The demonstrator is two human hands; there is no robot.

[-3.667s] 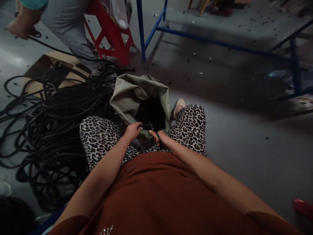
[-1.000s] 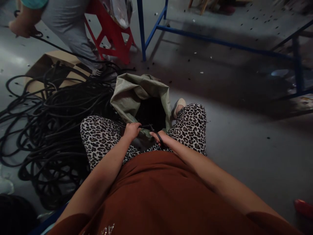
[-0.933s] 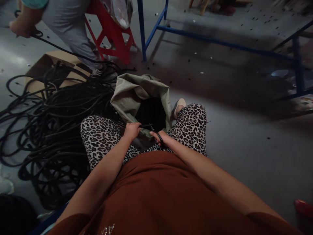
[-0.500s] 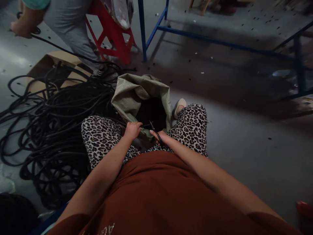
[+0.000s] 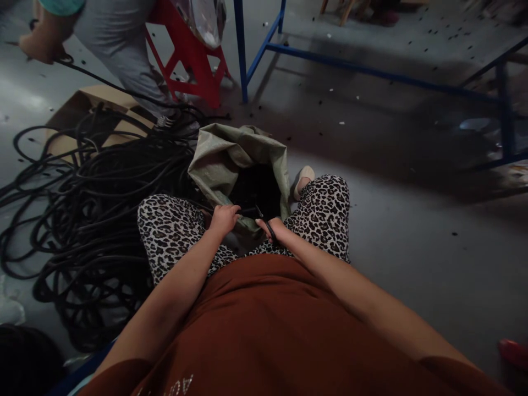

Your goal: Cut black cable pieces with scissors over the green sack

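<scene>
Scissors and right hand have edged slightly rightward, that grip closed round the handles; left hand pinches the cord at the near rim of the sack (presumably steadying it near the blades).

Floor: grey, shadowed beneath the blue frame
Black tubing: lies in a loose heap, left
Cardboard box: sits open, partly hidden by tubing
Sack: stands open beside the heap
Red stool: stands beyond the sack
Dark bits: lie scattered
</scene>
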